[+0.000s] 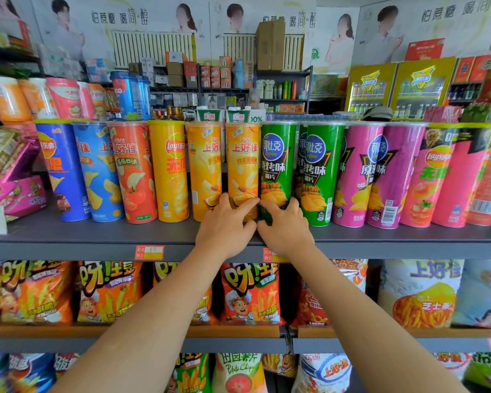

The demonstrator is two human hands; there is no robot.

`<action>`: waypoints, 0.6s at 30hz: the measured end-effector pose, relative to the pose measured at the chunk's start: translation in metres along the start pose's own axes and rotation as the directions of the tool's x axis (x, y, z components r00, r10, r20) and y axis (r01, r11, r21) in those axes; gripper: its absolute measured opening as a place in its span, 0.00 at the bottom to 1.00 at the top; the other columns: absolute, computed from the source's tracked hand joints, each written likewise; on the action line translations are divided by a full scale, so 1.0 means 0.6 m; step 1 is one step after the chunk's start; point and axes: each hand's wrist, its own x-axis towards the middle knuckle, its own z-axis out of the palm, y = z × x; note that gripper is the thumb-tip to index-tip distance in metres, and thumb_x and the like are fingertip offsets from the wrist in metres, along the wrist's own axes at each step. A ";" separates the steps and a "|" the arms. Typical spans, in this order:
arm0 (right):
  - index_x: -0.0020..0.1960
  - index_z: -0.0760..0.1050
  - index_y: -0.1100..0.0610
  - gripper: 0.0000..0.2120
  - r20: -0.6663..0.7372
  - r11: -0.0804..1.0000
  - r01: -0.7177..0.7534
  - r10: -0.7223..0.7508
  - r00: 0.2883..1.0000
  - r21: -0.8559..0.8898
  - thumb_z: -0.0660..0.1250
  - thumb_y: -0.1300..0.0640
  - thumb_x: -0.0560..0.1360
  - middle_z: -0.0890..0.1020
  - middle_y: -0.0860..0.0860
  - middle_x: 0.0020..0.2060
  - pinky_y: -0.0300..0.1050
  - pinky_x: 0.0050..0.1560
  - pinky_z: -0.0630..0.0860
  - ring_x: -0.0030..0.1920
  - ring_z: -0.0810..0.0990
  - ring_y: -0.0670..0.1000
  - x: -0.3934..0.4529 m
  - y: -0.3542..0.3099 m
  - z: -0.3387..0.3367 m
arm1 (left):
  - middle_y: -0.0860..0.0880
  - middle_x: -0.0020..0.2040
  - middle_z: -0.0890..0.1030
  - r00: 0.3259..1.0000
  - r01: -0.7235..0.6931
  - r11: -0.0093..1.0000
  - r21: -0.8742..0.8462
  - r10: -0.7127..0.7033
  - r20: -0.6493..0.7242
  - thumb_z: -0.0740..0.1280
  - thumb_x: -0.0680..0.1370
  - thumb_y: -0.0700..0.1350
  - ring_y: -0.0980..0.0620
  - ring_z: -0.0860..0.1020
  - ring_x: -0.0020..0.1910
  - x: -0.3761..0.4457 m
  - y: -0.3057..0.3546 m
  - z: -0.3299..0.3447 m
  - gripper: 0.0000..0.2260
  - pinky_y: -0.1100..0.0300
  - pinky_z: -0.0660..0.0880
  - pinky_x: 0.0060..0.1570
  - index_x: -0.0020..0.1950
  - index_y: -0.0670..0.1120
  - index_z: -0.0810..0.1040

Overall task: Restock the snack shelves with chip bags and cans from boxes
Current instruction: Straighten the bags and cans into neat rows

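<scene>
Left hand (224, 222) grasps orange can (243, 171) base; right hand (284, 225) grasps green can (278, 168) beside it. Cans light, stiff, smooth, tippy; hold low.

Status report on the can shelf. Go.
Left hand on the orange can, right hand on the green can, grips unclear. Both cans upright, touching. Nothing in the way.
</scene>
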 end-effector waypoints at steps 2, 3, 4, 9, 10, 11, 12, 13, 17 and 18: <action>0.76 0.61 0.42 0.25 -0.003 1.000 -0.004 0.004 1.000 0.005 0.58 0.46 0.80 0.57 0.63 0.75 0.58 0.70 0.62 0.71 0.62 0.65 -0.001 -0.001 0.001 | 0.41 0.74 0.62 1.000 0.000 1.000 0.006 0.000 -0.012 0.56 0.82 0.53 0.38 0.73 0.62 -0.001 0.000 0.001 0.23 0.50 0.74 0.54 0.78 0.65 0.59; 0.76 0.61 0.42 0.24 -0.004 1.000 -0.005 0.005 1.000 0.007 0.58 0.46 0.80 0.57 0.63 0.74 0.58 0.70 0.62 0.71 0.61 0.65 -0.001 -0.001 0.001 | 0.41 0.75 0.62 1.000 0.002 1.000 0.007 -0.002 -0.016 0.56 0.82 0.53 0.37 0.73 0.62 -0.001 0.000 0.001 0.23 0.50 0.74 0.54 0.78 0.65 0.59; 0.76 0.61 0.42 0.24 -0.005 1.000 -0.005 0.005 1.000 0.009 0.58 0.46 0.80 0.57 0.63 0.75 0.58 0.70 0.62 0.71 0.61 0.65 -0.001 -0.001 0.002 | 0.40 0.75 0.61 1.000 0.004 1.000 0.009 -0.003 -0.020 0.56 0.82 0.53 0.37 0.73 0.62 -0.001 0.000 0.002 0.23 0.50 0.74 0.54 0.78 0.65 0.59; 0.75 0.63 0.42 0.24 -0.028 1.000 -0.002 0.002 1.000 0.016 0.59 0.47 0.80 0.57 0.63 0.74 0.58 0.69 0.62 0.71 0.62 0.65 0.000 0.001 0.005 | 0.41 0.74 0.62 0.999 0.015 1.000 0.011 -0.015 -0.033 0.56 0.82 0.54 0.37 0.73 0.61 0.000 0.000 0.007 0.23 0.50 0.74 0.53 0.77 0.65 0.60; 0.75 0.63 0.42 0.24 -0.030 1.000 -0.006 0.007 1.000 0.021 0.59 0.47 0.80 0.57 0.63 0.75 0.58 0.70 0.62 0.71 0.61 0.65 -0.001 0.000 0.005 | 0.42 0.73 0.62 0.999 0.020 1.000 0.008 -0.020 -0.043 0.56 0.82 0.55 0.37 0.74 0.60 0.001 -0.002 0.008 0.22 0.50 0.75 0.52 0.77 0.66 0.60; 0.75 0.63 0.42 0.24 -0.036 1.000 -0.009 0.010 0.999 0.024 0.59 0.48 0.80 0.56 0.62 0.75 0.58 0.70 0.61 0.71 0.61 0.65 -0.001 0.000 0.006 | 0.42 0.72 0.63 0.998 0.020 1.000 0.009 -0.020 -0.063 0.57 0.81 0.56 0.38 0.74 0.58 0.002 -0.003 0.010 0.22 0.50 0.75 0.50 0.76 0.66 0.61; 0.74 0.65 0.42 0.23 -0.051 1.000 -0.009 0.010 0.999 0.028 0.59 0.49 0.79 0.56 0.62 0.75 0.58 0.71 0.60 0.71 0.61 0.64 -0.002 -0.001 0.005 | 0.43 0.69 0.65 0.996 0.013 1.000 0.013 -0.012 -0.091 0.57 0.81 0.57 0.39 0.75 0.57 0.003 -0.005 0.011 0.22 0.51 0.75 0.48 0.76 0.65 0.62; 0.73 0.66 0.43 0.23 -0.068 0.999 -0.004 0.006 0.998 0.033 0.60 0.50 0.79 0.57 0.62 0.75 0.58 0.71 0.60 0.71 0.61 0.64 -0.004 -0.001 0.005 | 0.44 0.66 0.66 0.993 0.000 1.000 0.017 0.002 -0.120 0.58 0.81 0.58 0.40 0.75 0.55 0.004 -0.006 0.012 0.22 0.52 0.75 0.45 0.76 0.65 0.64; 0.68 0.73 0.50 0.22 -0.226 0.993 0.094 -0.076 0.971 0.068 0.60 0.54 0.74 0.68 0.61 0.65 0.60 0.63 0.70 0.64 0.69 0.65 -0.036 0.003 -0.003 | 0.46 0.56 0.68 0.970 -0.076 0.997 0.016 0.078 -0.229 0.60 0.80 0.60 0.46 0.72 0.45 0.000 -0.013 0.016 0.23 0.56 0.68 0.37 0.75 0.61 0.68; 0.66 0.75 0.51 0.22 -0.283 0.993 0.105 -0.085 0.955 0.056 0.59 0.53 0.73 0.71 0.60 0.62 0.59 0.59 0.72 0.61 0.72 0.65 -0.048 0.008 -0.007 | 0.46 0.55 0.68 0.963 -0.093 0.996 0.002 0.090 -0.254 0.60 0.80 0.60 0.47 0.70 0.42 0.000 -0.015 0.015 0.22 0.57 0.66 0.36 0.75 0.60 0.69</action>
